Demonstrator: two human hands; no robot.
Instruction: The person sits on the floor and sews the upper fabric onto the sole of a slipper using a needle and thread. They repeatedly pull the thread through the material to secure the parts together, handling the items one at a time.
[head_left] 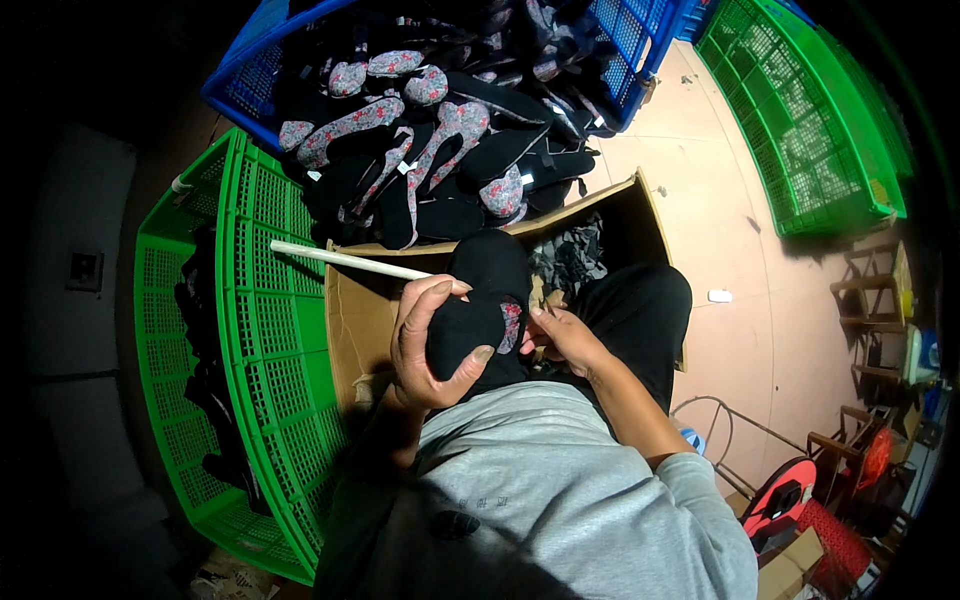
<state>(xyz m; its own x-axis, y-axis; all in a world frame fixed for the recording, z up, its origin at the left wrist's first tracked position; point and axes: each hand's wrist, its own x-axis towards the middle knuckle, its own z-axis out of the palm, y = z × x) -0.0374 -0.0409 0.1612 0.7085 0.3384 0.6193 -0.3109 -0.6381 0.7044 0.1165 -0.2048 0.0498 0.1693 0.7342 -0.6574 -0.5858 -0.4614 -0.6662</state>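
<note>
My left hand (430, 345) is curled around a black cloth shoe (467, 335) that lies over my lap, thumb and fingers spread across it. Red-and-grey floral lining (510, 325) shows at the shoe's opening. A pale, straight stick (350, 262) runs from my left fingers out toward the green crate; how it is held there I cannot tell. My right hand (565, 338) is closed at the shoe's right edge, fingertips pinched near the opening. What it grips is partly hidden; a small tan piece (538, 293) shows just beyond the fingers.
A cardboard box (355, 315) with dark scraps (572, 255) stands beneath my hands. Ahead, black floral-lined shoes (450, 140) heap over a blue crate (245, 75). Green crates stand left (280, 350) and far right (800, 130). A small white object (719, 296) lies on the floor.
</note>
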